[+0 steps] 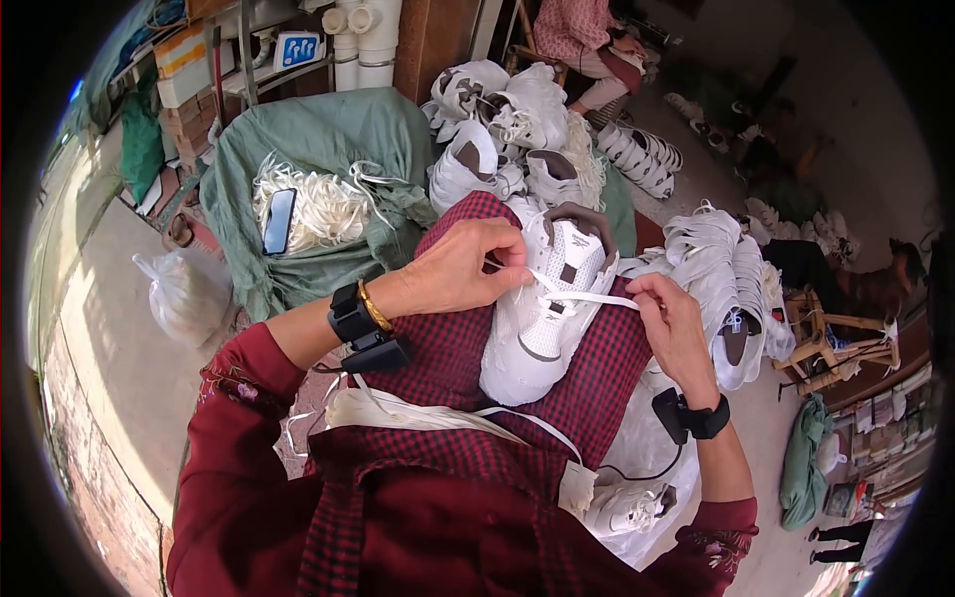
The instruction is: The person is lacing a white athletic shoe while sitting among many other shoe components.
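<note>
A white shoe (522, 356) with a dark collar rests on my lap, on a red-and-black checked apron (443, 338), its toe toward me. A flat white shoelace (592, 298) runs through its lower eyelets. My left hand (468, 264) is closed in a pinch on the lace at the shoe's left side. Out to the right, my right hand (676, 323) pinches the other length, which is drawn straight across the shoe. More loose white laces (373, 410) lie in a bundle at my waist.
Left of me, a green cloth (308, 124) bears a heap of laces (328, 214) and a phone (279, 221). White shoes (463, 164) are piled ahead; stacked ones (731, 289) stand right, near a wooden chair (831, 343). A plastic bag (184, 294) sits left. A person (582, 40) sits beyond.
</note>
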Available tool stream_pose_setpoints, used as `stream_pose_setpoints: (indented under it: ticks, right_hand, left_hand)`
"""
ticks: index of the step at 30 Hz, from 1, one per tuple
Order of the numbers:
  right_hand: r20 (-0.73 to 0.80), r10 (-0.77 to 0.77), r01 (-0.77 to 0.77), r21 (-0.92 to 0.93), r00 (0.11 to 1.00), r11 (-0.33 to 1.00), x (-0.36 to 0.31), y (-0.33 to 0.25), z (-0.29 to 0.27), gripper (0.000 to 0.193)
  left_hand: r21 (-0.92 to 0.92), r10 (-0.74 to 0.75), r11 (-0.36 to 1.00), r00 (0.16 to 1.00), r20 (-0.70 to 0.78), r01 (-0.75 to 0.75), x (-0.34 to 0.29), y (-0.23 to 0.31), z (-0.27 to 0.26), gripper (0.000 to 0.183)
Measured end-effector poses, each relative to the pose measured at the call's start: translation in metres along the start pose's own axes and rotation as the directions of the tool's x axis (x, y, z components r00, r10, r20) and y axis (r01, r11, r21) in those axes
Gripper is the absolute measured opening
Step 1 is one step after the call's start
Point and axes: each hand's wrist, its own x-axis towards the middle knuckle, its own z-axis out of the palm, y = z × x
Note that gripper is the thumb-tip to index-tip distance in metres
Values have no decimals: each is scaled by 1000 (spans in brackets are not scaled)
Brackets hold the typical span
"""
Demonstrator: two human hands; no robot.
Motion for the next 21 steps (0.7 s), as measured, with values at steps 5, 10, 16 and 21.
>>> stream_pose_setpoints:
  ticks: [5, 10, 16, 21]
  right_hand:
    - [36, -84, 85, -27, 996, 996, -9, -18, 16, 28]
    - [65, -87, 83, 64, 994, 995, -8, -26, 28, 31]
    - [-2, -72, 71, 178, 997, 981, -4, -22, 22, 17]
    - [49, 39, -51, 260, 998, 964, 1, -18, 16, 10]
  left_hand:
    - [84, 72, 994, 997, 18, -74, 0, 1, 1, 18]
    - [110, 40, 993, 999, 29, -42, -3, 3, 0, 15]
    - [135, 79, 988, 997, 18, -80, -2, 0, 4, 14]
    - [158, 93, 983, 996, -3, -92, -4, -2, 5, 13]
